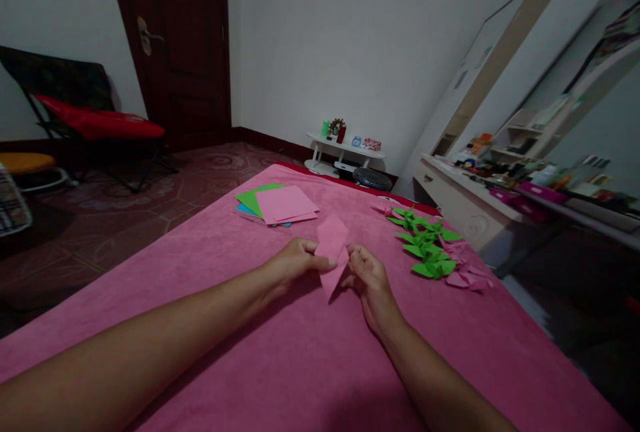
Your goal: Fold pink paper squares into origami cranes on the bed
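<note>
Plain, folded pink paper [332,235], hand-held

A folded pink paper [331,235] is held at the middle of the scene. It is creased into an elongated, layered diamond-like form; the tapered point is directed near, the broader angular end far.

The pink cloth [240,325] looked matt and softly napped to me, like plush. The folded piece [331,235] was smooth, matt paper, and so were the square sheets [287,204] and the green figures [434,267]. Across from me, the door [185,39] looked like dark wood with a dull sheen, its handle [145,37] shiny metal, the floor [215,164] faintly glossy tile.
</note>
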`<state>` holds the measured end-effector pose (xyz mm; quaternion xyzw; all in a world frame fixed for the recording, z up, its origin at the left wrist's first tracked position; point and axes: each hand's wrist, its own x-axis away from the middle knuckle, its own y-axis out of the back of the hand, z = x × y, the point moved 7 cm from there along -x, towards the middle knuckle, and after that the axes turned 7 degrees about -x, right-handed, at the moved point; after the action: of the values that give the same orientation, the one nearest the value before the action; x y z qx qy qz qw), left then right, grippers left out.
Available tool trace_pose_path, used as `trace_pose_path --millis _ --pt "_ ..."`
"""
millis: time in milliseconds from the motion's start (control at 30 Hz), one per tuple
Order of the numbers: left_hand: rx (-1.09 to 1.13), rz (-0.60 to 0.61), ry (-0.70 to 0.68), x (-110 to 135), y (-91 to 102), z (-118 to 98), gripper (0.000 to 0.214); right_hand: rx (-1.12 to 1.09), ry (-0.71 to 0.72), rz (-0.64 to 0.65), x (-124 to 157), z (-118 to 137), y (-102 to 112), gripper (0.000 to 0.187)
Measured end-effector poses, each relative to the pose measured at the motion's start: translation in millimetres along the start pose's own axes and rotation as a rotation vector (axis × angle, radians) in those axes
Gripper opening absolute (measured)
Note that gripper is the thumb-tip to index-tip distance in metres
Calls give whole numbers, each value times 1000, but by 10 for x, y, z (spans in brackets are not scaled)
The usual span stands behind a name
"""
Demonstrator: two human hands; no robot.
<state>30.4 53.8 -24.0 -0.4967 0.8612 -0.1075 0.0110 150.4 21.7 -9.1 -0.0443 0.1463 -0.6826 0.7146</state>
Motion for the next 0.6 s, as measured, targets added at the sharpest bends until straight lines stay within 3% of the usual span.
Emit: trace_pose_path --millis 67,133,367,600 --pt "120 -108 3 6 16 44 26 77 -14 23 16 -12 -70 29" --pt "168 -140 -2 24 0 64 25 165 -21 53 36 -32 -133 28" --pt "169 20 -47 79 -154 -17 25 248 -16 32 99 -41 -128 22" --pt "86 13 -72 73 -120 -14 21 193 -58 88 129 -39 -154 18"
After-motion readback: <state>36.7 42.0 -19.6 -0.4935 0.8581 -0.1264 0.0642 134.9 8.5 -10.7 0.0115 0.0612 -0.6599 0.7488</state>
